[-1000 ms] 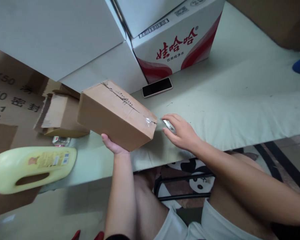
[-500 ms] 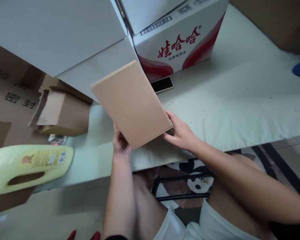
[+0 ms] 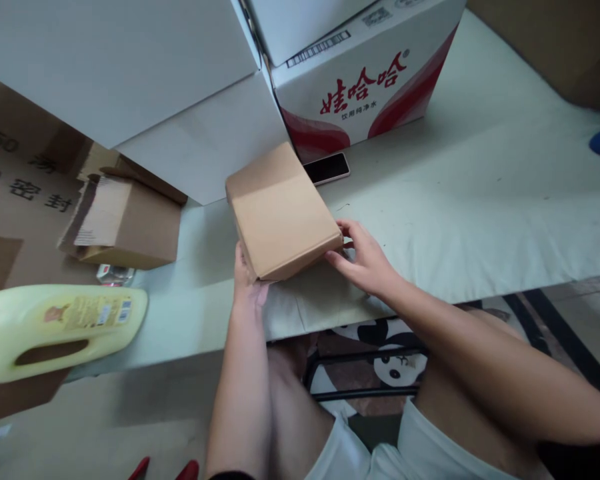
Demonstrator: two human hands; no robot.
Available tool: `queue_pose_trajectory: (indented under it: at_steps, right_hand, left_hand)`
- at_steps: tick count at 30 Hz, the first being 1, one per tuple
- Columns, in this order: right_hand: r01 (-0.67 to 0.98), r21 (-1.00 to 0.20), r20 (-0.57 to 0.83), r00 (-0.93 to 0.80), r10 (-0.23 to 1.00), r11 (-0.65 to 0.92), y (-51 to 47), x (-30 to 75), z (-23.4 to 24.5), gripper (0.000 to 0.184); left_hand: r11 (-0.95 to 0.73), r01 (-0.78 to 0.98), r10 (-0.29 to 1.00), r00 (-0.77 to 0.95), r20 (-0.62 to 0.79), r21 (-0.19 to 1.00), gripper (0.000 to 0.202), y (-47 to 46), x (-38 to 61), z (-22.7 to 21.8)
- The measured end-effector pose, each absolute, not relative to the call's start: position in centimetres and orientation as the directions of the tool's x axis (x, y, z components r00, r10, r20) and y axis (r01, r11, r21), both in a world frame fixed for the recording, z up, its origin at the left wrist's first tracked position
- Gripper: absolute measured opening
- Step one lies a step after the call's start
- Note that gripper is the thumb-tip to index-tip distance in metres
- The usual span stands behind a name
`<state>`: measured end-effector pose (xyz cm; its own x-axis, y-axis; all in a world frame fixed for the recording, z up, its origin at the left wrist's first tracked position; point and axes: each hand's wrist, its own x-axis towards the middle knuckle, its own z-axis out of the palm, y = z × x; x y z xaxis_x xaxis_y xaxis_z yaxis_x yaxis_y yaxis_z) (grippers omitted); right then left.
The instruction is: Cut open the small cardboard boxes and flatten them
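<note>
A small brown cardboard box (image 3: 280, 210) sits tilted at the near edge of the pale table (image 3: 480, 193), its plain side up. My left hand (image 3: 247, 283) grips its near left corner from below, fingers wrapped under it. My right hand (image 3: 363, 260) touches the box's right edge, fingers curled; a small shiny object seen in it earlier is hidden now. A black phone (image 3: 327, 168) lies flat just behind the box.
A white and red printed carton (image 3: 370, 80) and large white boxes (image 3: 130, 67) stand at the back. An open brown box (image 3: 125, 223) lies at left, a yellow jug (image 3: 55, 327) at the near left edge. My bare legs are under the table.
The box was turned over: its taped seam faced up a second ago, then a plain face rose upright, and now it is lowered toward the table. My left hand shifted right with it.
</note>
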<state>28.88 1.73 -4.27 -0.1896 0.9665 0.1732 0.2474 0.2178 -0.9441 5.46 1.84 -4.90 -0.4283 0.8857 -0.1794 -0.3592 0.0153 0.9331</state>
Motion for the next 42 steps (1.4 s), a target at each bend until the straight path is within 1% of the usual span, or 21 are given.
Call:
queue_pose_trajectory:
  at_steps: [2, 4, 6, 9, 11, 12, 14, 16, 18, 20, 22, 27, 32, 34, 36, 38, 40, 42]
  right_hand:
    - [0.247, -0.953, 0.135, -0.18, 0.974, 0.177, 1.7, 28.8, -4.2, 0.05]
    - [0.255, -0.956, 0.105, -0.175, 0.979, 0.148, 1.7, 28.7, -4.2, 0.048]
    - [0.262, -0.955, 0.093, -0.182, 0.979, 0.14, 1.7, 28.6, -4.3, 0.044]
    - [0.273, -0.951, 0.089, -0.197, 0.976, 0.142, 1.6, 28.4, -4.4, 0.039]
    - [0.32, -0.938, 0.066, -0.21, 0.975, 0.133, 1.7, 28.4, -4.4, 0.038]
    - [0.361, -0.923, 0.049, -0.225, 0.973, 0.13, 1.7, 28.4, -4.4, 0.038]
    - [0.461, -0.874, 0.015, -0.292, 0.956, 0.154, 1.6, 28.4, -4.6, 0.04]
    - [0.537, -0.811, 0.011, -0.386, 0.922, 0.234, 1.6, 28.3, -4.8, 0.043]
    - [0.56, -0.763, 0.044, -0.453, 0.89, 0.323, 1.5, 28.3, -4.9, 0.046]
    - [0.543, -0.758, 0.091, -0.461, 0.883, 0.362, 1.4, 28.3, -4.9, 0.053]
    - [0.498, -0.787, 0.129, -0.446, 0.886, 0.365, 1.3, 28.3, -4.7, 0.059]
    - [0.372, -0.837, 0.203, -0.472, 0.858, 0.402, 1.2, 28.4, -4.5, 0.063]
    - [0.356, -0.836, 0.238, -0.451, 0.86, 0.418, 1.1, 28.4, -4.6, 0.069]
    - [0.388, -0.822, 0.231, -0.441, 0.867, 0.417, 1.2, 28.5, -4.4, 0.064]
    - [0.503, -0.775, 0.187, -0.397, 0.899, 0.383, 1.4, 28.6, -4.2, 0.052]
    - [0.672, -0.669, 0.117, -0.326, 0.938, 0.317, 1.5, 28.9, -4.0, 0.041]
    - [0.8, -0.539, 0.029, -0.293, 0.956, 0.262, 1.6, 29.1, -3.9, 0.038]
    - [0.858, -0.451, -0.06, -0.304, 0.951, 0.246, 1.7, 29.4, -3.7, 0.035]
  left_hand:
    - [-0.008, -0.403, 0.856, -0.476, -0.202, 0.915, 0.036, 2.0, 5.5, -4.9]
    - [-0.062, -0.393, 0.833, -0.527, -0.169, 0.918, 0.036, 2.2, 5.4, -5.1]
    - [-0.137, -0.31, 0.794, -0.602, -0.083, 0.941, 0.035, 2.4, 5.2, -5.4]
    - [-0.244, -0.135, 0.699, -0.71, 0.078, 0.96, 0.036, 2.6, 5.1, -6.2]
    - [-0.273, -0.083, 0.663, -0.739, 0.124, 0.959, 0.038, 2.5, 5.1, -6.4]
    - [-0.281, -0.092, 0.655, -0.746, 0.121, 0.955, 0.04, 2.5, 5.2, -6.3]
    - [-0.289, -0.168, 0.665, -0.744, 0.071, 0.942, 0.045, 2.5, 5.4, -5.8]
    - [-0.288, -0.266, 0.707, -0.707, 0.017, 0.92, 0.05, 2.4, 5.6, -5.0]
    - [-0.287, -0.33, 0.742, -0.67, -0.009, 0.899, 0.052, 2.4, 5.7, -4.3]
    - [-0.29, -0.355, 0.758, -0.652, -0.013, 0.889, 0.053, 2.3, 5.6, -3.9]
    - [-0.294, -0.363, 0.774, -0.634, -0.003, 0.884, 0.053, 2.1, 5.3, -3.8]
    - [-0.301, -0.374, 0.811, -0.585, 0.029, 0.877, 0.053, 1.8, 5.5, -3.9]
    - [-0.303, -0.38, 0.821, -0.57, 0.037, 0.874, 0.056, 1.7, 6.1, -4.0]
    - [-0.306, -0.376, 0.821, -0.569, 0.044, 0.875, 0.055, 1.7, 6.1, -4.1]
    - [-0.327, -0.378, 0.813, -0.579, 0.054, 0.866, 0.053, 1.8, 5.8, -4.2]
    - [-0.338, -0.386, 0.81, -0.584, 0.056, 0.858, 0.053, 1.8, 5.5, -4.4]
    - [-0.336, -0.384, 0.81, -0.584, 0.056, 0.86, 0.054, 1.8, 5.3, -4.5]
    - [-0.325, -0.373, 0.806, -0.59, 0.048, 0.869, 0.054, 1.9, 5.3, -4.5]
